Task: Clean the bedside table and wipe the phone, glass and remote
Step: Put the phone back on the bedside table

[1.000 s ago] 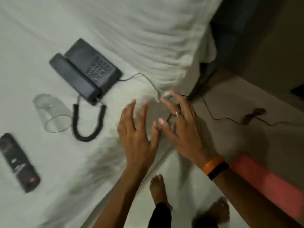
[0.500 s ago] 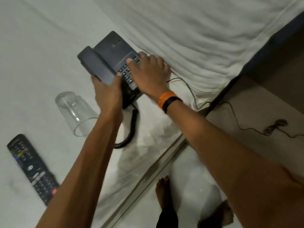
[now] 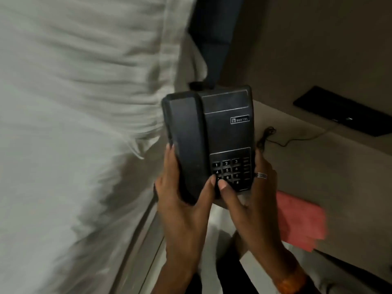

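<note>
You have the black corded desk phone (image 3: 220, 132) lifted between both hands, clear of the white bedding (image 3: 74, 124) on the left and hanging over the gap toward the beige bedside table (image 3: 339, 177) on the right; the step in hand looks like moving the phone across, either to set it on the table or to bring it to the cloth for wiping. Your left hand (image 3: 182, 209) is wrapped round the near end of the handset (image 3: 186, 145), thumb across the front and fingertips showing along its left edge, so it pins the handset in its cradle. Your right hand (image 3: 252, 198) grasps the right side of the base, thumb resting on the keypad (image 3: 231, 169), a ring (image 3: 261, 175) on one finger. Next, I judge, you need to carry it level to the right and lower it onto bare tabletop, minding the thin cable (image 3: 286, 141) already lying there, or free one hand for the pink cloth (image 3: 301, 221) at the near edge of the table. Count: one phone with one handset, one pink cloth, one cable on the table, one flat dark object (image 3: 347, 111) at the far right that is too dim to name, two hands. The glass and the remote are out of view
</note>
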`<state>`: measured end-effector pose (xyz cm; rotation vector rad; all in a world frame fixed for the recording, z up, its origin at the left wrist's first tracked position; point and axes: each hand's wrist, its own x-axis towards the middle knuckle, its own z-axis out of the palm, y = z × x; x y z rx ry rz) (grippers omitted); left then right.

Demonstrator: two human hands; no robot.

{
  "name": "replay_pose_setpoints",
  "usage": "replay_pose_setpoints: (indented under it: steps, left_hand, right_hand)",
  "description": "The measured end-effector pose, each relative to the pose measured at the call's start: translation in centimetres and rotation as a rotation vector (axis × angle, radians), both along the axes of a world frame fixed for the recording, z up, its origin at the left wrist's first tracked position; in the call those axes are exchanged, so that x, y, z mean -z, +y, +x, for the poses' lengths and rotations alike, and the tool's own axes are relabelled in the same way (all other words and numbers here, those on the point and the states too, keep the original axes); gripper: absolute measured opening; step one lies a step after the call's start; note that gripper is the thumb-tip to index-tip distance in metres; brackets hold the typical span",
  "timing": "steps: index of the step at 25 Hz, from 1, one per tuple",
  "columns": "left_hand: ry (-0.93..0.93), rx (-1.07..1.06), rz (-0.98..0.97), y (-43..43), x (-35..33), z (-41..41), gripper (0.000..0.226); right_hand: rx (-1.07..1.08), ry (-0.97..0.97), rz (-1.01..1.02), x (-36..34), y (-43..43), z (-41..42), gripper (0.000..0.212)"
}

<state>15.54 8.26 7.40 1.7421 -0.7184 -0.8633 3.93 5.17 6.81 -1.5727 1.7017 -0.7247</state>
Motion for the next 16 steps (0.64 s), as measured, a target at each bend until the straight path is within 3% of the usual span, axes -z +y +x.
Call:
replay_pose_setpoints:
  steps: [6,10,16]
  left_hand:
    - [-0.063,0.479,0.011,-10.0,11.0,-4.1,0.062]
    - [-0.072,0.521,0.089,-13.3,14.9,-4.2,0.059]
    - [-0.063,0.503,0.104,-18.4,15.6,-2.9,0.066]
  right_hand:
    - [0.038,0.073,0.262,11.0,-5.8,-8.3,0.096]
    - [0.021,0.090,0.299,13.5,-8.4,-9.1,0.094]
    - [-0.037,0.099,0.250,15.0,-13.2,-7.6,0.102]
